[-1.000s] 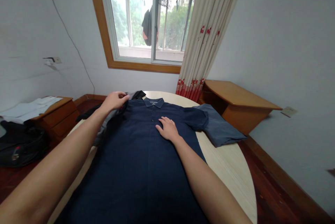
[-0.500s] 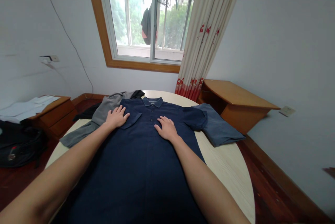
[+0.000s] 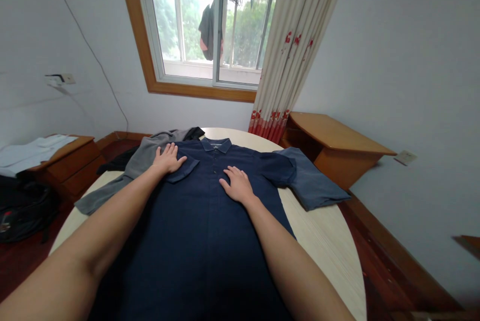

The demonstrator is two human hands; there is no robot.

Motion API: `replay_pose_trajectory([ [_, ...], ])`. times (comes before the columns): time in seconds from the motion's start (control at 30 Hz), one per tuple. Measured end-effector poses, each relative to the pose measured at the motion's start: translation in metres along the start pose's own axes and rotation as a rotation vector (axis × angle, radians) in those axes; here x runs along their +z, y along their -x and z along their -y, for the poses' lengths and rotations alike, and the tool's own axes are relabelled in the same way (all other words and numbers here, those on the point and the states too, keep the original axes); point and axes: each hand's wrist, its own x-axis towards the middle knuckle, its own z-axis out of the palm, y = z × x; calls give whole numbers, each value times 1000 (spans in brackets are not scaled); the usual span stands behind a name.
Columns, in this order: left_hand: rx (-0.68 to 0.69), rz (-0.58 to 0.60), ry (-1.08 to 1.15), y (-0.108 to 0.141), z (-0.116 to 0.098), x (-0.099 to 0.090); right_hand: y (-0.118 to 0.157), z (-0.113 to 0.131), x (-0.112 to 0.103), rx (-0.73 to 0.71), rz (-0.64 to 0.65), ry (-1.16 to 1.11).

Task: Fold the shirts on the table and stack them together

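Shirt, navy, spread across the middle of a round pale table, collar at the far side. Left hand flat near the left sleeve, itself turned inward; right hand on the chest; fingers of both apart, with no visible grip. Likely risk: creases or a skewed left fold, from palms dragging soft cloth. Also possible: right sleeve catching on the blue-grey garment beneath, or grey garment at left bunching against the shoulder. Beyond, a window and floral curtain; wooden desk at right, drawers at left, dark red floor.
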Motion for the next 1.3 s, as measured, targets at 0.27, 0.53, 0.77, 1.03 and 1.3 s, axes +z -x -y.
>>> replay_pose_trajectory([
  [0.27, -84, -97, 8, 7, -16, -12, 1, 0, 0, -7, -4, -1],
  [0.53, 16, 13, 30, 47, -34, -1, 0, 0, -2, -5, 11, 2],
  [0.77, 32, -39, 65, 54, -38, 6, 0, 2, 2, -9, 8, -7],
  [1.03, 37, -181, 193, 66, -36, 9, -5, -48, -80, 370, -348, 114],
  [1.3, 87, -103, 285, 71, -31, 4, 8, -127, -108, 832, -217, 183],
])
